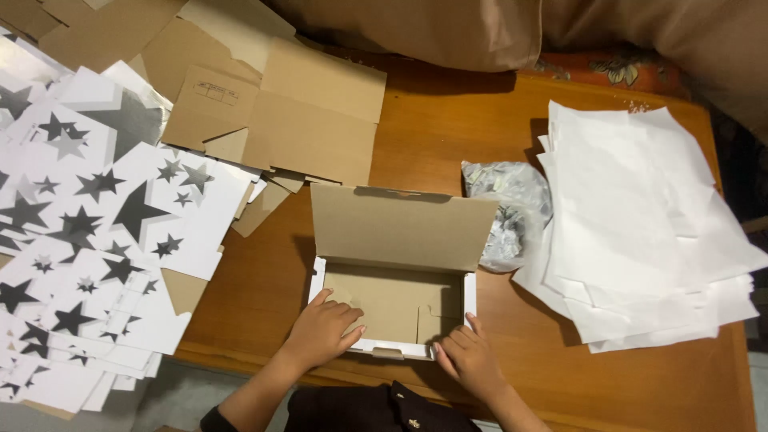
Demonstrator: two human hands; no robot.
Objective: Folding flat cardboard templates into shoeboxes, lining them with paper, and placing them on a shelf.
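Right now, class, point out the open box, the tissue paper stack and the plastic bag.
open box [392, 308], head view, inner floor.
tissue paper stack [632, 216], head view, top sheet.
plastic bag [508, 200], head view, crinkled middle.

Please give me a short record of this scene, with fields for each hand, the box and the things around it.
left hand: palm down inside the open box, at its left end
right hand: on the box's near right corner
box: small cardboard box, white outside, lid standing open, empty
left of box: flat star-printed sheets
right of box: white paper stack, clear plastic bag
surface: wooden table
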